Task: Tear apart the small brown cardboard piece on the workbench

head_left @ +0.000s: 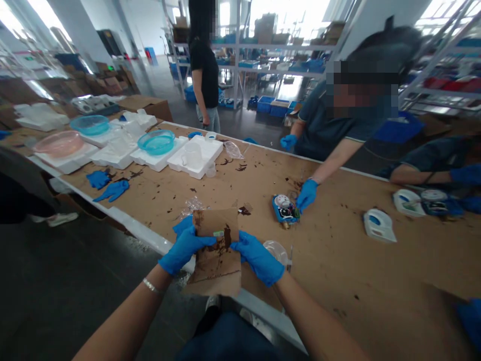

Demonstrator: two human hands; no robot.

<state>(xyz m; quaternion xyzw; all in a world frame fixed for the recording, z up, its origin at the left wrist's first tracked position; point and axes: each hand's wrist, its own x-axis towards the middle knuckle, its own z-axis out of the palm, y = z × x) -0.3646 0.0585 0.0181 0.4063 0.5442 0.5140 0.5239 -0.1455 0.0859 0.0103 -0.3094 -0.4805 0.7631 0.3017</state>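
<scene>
A torn, stained piece of brown cardboard hangs over the near table edge. My left hand, in a blue glove, grips its left side. My right hand, also gloved, grips its right side. Both thumbs press on the top face near a small greenish label. A clear round lid lies on the table just right of my right hand, with crumpled clear plastic just beyond the cardboard.
A co-worker's gloved hand touches a blue meter device across the cardboard-covered table. White housings lie right. White foam trays, teal bowls and loose blue gloves sit at left. A person stands behind.
</scene>
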